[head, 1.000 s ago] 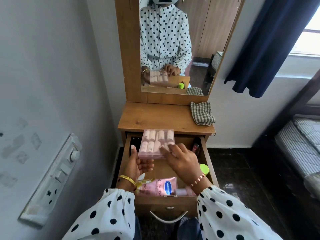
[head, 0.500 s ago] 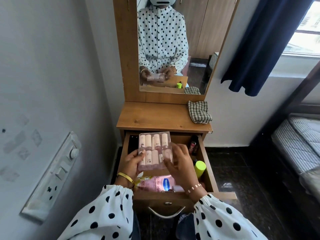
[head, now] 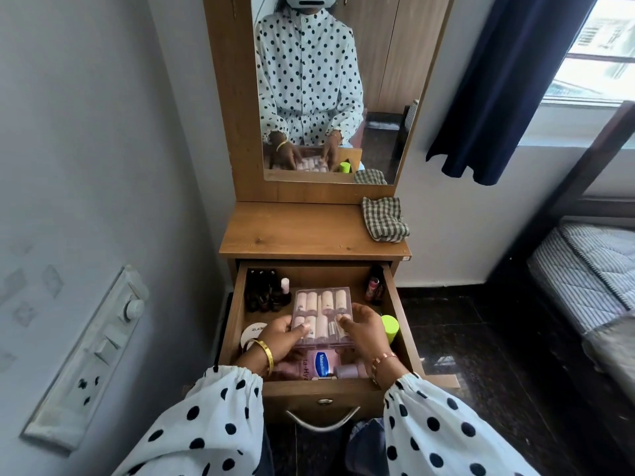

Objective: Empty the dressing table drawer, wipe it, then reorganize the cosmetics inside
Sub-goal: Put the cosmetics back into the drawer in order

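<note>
The wooden drawer (head: 237, 314) of the dressing table stands pulled out in front of me. Both hands grip a clear case of pink tubes (head: 323, 305) low inside it: my left hand (head: 280, 338) at its near left corner, my right hand (head: 364, 329) at its near right side. Under the case lies a pink Vaseline pack (head: 318, 364). Dark small bottles (head: 263, 290) stand at the back left, a round compact (head: 254, 333) at the left, lip tubes (head: 374, 286) at the back right, and a lime-capped bottle (head: 390, 326) at the right.
A checked cloth (head: 385, 218) lies at the right of the wooden table top (head: 292, 231). The mirror (head: 330, 87) rises behind it. A wall with a switch panel (head: 89, 352) is close on the left. A bed (head: 584, 269) and dark floor are on the right.
Both hands have lowered the clear case from in front of the table's edge down into the drawer, onto the Vaseline pack. The dark bottles at the back left have come into view.
</note>
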A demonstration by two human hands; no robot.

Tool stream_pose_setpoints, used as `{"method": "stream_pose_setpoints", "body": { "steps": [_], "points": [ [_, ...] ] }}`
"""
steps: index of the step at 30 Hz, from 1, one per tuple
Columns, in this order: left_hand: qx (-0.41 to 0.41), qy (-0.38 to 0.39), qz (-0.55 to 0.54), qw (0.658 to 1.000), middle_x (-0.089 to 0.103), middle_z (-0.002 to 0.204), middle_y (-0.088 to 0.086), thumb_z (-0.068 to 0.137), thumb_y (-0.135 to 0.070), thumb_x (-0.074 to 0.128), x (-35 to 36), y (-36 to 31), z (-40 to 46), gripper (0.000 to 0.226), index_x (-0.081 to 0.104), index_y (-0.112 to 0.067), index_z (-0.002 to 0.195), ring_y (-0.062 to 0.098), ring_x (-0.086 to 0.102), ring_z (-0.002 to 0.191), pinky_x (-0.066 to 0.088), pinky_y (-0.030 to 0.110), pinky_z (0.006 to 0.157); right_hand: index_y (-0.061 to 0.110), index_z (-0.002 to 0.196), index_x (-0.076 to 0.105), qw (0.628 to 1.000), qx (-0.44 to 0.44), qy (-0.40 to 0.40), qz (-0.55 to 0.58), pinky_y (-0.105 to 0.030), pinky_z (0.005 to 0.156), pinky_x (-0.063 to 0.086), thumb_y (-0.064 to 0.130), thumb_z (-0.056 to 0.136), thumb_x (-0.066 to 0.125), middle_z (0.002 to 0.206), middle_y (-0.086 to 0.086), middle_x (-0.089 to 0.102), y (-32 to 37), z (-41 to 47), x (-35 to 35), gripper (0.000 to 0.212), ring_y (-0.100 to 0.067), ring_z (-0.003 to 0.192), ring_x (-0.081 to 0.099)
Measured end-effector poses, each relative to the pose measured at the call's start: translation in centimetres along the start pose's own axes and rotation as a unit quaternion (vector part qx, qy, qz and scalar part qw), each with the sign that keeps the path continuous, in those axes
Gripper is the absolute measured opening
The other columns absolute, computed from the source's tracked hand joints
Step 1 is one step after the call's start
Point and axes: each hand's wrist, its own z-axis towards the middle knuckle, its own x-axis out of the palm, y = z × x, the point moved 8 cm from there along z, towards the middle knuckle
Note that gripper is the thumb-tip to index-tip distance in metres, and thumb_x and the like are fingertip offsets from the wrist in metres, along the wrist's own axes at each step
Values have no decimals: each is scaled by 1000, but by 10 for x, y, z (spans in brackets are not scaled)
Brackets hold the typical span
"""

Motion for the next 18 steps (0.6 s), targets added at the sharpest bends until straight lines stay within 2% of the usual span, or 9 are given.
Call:
{"method": "stream_pose_setpoints", "body": {
  "steps": [2,4,6,8,10,13,18],
  "points": [
    [0,-10,34,999,59,124,13,92,-12,51,0,0,6,40,46,-7,131,23,59,104,52,30,87,1,126,48,999,-6,-22,-34,-43,94,51,18,82,68,118,-7,61,3,6,-3,52,-28,108,61],
    [-7,-25,51,998,58,125,16,93,-8,48,1,-2,9,41,45,-8,133,22,56,101,51,32,84,0,128,46,997,-2,-33,-75,-37,93,50,20,83,68,120,-7,59,5,14,-4,54,-27,111,58],
    [-9,-39,60,997,58,123,18,93,-4,46,1,-4,15,38,47,-5,130,18,52,97,45,26,81,0,126,46,994,13,-26,-109,-30,78,52,24,83,68,119,-11,59,5,24,-1,54,-23,103,59],
    [-19,-45,48,998,57,125,20,92,-2,46,2,-4,23,36,49,-3,129,24,55,102,45,29,83,-1,120,49,991,28,-21,-126,-26,64,49,28,82,69,113,-12,62,4,33,2,52,-18,90,58],
    [-28,-48,66,996,58,124,20,91,-1,47,2,-3,28,36,51,-2,127,32,55,112,44,33,93,-1,121,47,989,40,-25,-139,-30,72,47,26,83,68,116,-15,61,1,38,2,51,-22,95,59],
    [-38,-59,89,994,61,121,18,88,-3,52,-1,5,36,36,54,-5,124,31,56,113,44,37,101,-2,125,40,983,42,-20,-179,-27,80,43,21,87,63,128,-17,54,-4,41,6,50,-30,117,54],
    [-35,-57,125,990,62,121,15,86,-1,55,1,8,40,39,54,-5,124,28,56,113,42,31,97,-5,123,43,969,40,-15,-243,-32,93,42,19,90,55,130,-23,52,-9,49,11,43,-37,121,49]
  ]
}}
